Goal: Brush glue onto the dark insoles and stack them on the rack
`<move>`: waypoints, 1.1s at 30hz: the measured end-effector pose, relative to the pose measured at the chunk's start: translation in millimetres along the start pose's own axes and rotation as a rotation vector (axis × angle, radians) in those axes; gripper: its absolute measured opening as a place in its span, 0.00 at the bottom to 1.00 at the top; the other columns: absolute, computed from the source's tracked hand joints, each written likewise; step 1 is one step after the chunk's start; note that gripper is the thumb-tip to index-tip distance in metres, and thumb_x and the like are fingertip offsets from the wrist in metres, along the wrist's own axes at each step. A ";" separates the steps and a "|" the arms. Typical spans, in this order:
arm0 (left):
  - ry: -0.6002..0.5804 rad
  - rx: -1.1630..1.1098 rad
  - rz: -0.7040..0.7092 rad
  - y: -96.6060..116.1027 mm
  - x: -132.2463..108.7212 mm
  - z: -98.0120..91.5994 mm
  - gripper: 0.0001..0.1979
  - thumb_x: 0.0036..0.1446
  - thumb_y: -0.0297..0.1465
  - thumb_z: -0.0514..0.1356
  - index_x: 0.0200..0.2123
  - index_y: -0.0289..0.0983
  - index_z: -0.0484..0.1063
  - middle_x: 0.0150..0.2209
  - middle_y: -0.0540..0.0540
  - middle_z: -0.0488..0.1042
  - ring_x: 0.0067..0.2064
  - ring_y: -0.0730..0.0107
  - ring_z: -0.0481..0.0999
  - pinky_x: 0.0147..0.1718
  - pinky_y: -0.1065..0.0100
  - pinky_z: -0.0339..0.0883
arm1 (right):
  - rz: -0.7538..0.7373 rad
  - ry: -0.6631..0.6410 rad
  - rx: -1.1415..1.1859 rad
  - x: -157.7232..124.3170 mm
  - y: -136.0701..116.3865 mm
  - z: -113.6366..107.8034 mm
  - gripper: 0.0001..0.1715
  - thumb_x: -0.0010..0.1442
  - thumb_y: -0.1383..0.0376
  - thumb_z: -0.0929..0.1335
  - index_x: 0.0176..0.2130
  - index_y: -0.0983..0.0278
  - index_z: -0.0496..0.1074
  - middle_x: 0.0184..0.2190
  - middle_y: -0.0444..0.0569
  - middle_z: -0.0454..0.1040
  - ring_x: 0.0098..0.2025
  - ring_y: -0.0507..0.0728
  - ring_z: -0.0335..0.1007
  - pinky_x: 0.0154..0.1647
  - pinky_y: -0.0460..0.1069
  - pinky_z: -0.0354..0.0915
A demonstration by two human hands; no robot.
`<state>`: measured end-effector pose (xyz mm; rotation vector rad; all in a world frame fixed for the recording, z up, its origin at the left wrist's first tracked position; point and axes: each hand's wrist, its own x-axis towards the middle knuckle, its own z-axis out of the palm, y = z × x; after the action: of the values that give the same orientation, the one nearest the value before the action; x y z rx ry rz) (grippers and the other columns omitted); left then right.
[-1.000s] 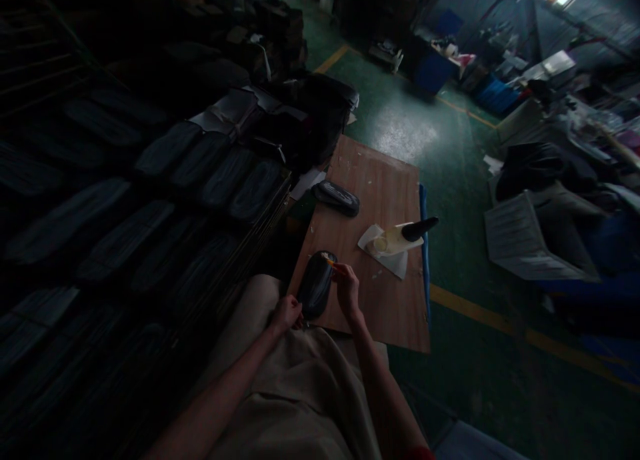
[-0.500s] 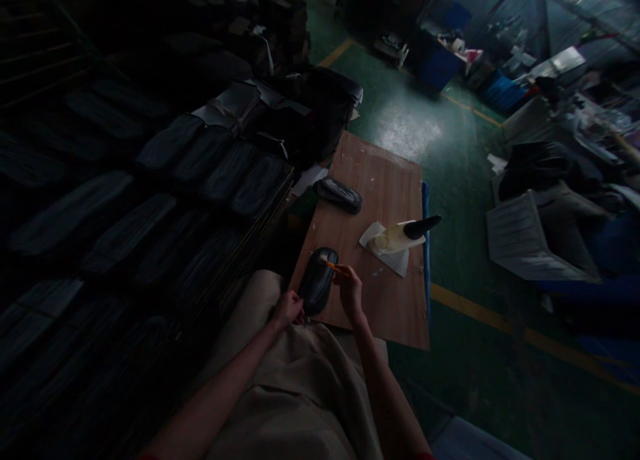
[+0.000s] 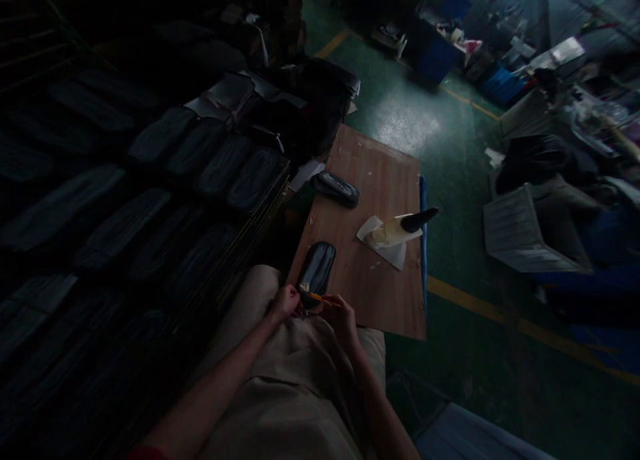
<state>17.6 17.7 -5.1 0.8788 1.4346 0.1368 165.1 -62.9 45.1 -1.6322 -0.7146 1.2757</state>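
A dark, oblong piece like a shoe sole (image 3: 319, 261) lies lengthwise on the wooden board (image 3: 380, 300), with pale wet-looking streaks on its top. My left hand (image 3: 287, 303) is closed at its near end, fingertips pinching the edge. In my right hand (image 3: 342, 317) is a thin brush (image 3: 314, 296) with an orange handle, its pale tip on the sole's near end, close to my left fingers. Farther up the board rests a second dark sole (image 3: 336, 189), also streaked. A cream-coloured container (image 3: 387, 233) with a black handle-like end (image 3: 419, 219) lies on white paper.
Rows of similar dark soles (image 3: 215, 163) cover stacked racks to my left. Dark bundles (image 3: 325, 87) stand behind the board. On the right are a white crate (image 3: 510, 237) and heaped materials. Green floor with a yellow line (image 3: 465, 303) runs past the board.
My right hand has drawn the brush from the sole's far end down to its near end. My left hand stays at the near edge. The view has shifted slightly.
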 end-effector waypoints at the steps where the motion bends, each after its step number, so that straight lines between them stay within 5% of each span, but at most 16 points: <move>1: -0.001 0.001 0.001 0.2 -0.4 -0.4 0.06 0.62 0.24 0.49 0.32 0.37 0.62 0.17 0.55 0.69 0.16 0.73 0.71 0.19 0.74 0.67 | 0.007 -0.013 0.005 -2.2 -0.3 -3.4 0.18 0.53 0.52 0.70 0.36 0.64 0.75 0.24 0.44 0.73 0.24 0.52 0.69 0.25 0.45 0.65; 5: 0.003 -0.002 0.007 2.1 -2.0 -1.6 0.07 0.63 0.24 0.50 0.30 0.37 0.60 0.18 0.55 0.68 0.16 0.77 0.71 0.17 0.77 0.65 | 0.015 -0.024 -0.025 -1.2 -5.0 -22.5 0.23 0.53 0.48 0.71 0.37 0.65 0.74 0.23 0.45 0.73 0.23 0.53 0.71 0.23 0.46 0.67; 10: 0.025 0.022 -0.011 5.9 -3.9 -0.4 0.06 0.62 0.24 0.50 0.32 0.36 0.61 0.17 0.55 0.68 0.15 0.77 0.70 0.17 0.77 0.66 | -0.075 0.110 -0.113 21.3 -15.7 -40.7 0.25 0.53 0.47 0.69 0.37 0.65 0.73 0.22 0.45 0.73 0.21 0.54 0.71 0.20 0.46 0.66; 15: 0.023 0.033 0.008 2.6 -1.1 0.7 0.06 0.62 0.24 0.50 0.32 0.36 0.62 0.16 0.55 0.68 0.15 0.77 0.70 0.18 0.76 0.67 | -0.254 0.217 -0.173 54.6 -31.8 -32.3 0.18 0.58 0.54 0.65 0.39 0.65 0.72 0.28 0.47 0.75 0.25 0.52 0.70 0.24 0.45 0.65; 22: 0.034 0.025 0.000 -3.2 5.8 3.2 0.07 0.61 0.23 0.50 0.31 0.37 0.60 0.15 0.57 0.67 0.14 0.76 0.69 0.15 0.78 0.63 | -0.432 0.178 -0.352 90.6 -39.7 -14.8 0.14 0.59 0.61 0.62 0.38 0.63 0.73 0.37 0.50 0.73 0.34 0.53 0.71 0.30 0.47 0.67; 26: 0.039 -0.023 -0.027 3.9 -2.1 2.1 0.06 0.61 0.23 0.51 0.31 0.36 0.61 0.18 0.53 0.71 0.17 0.76 0.73 0.18 0.76 0.67 | -0.381 0.138 -0.375 78.0 -29.5 -13.5 0.14 0.59 0.60 0.62 0.39 0.63 0.73 0.38 0.50 0.73 0.35 0.54 0.71 0.32 0.47 0.68; 33: 0.022 -0.148 -0.018 8.9 -14.0 -0.5 0.07 0.63 0.23 0.50 0.31 0.36 0.59 0.22 0.49 0.75 0.21 0.74 0.76 0.22 0.75 0.71 | -0.129 0.103 -0.248 12.3 -2.2 -14.0 0.15 0.56 0.55 0.66 0.38 0.62 0.74 0.34 0.49 0.75 0.28 0.53 0.71 0.27 0.47 0.69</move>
<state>18.3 16.0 11.4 0.7447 1.4335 0.2369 182.2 -55.7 42.6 -1.8044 -0.9278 1.0355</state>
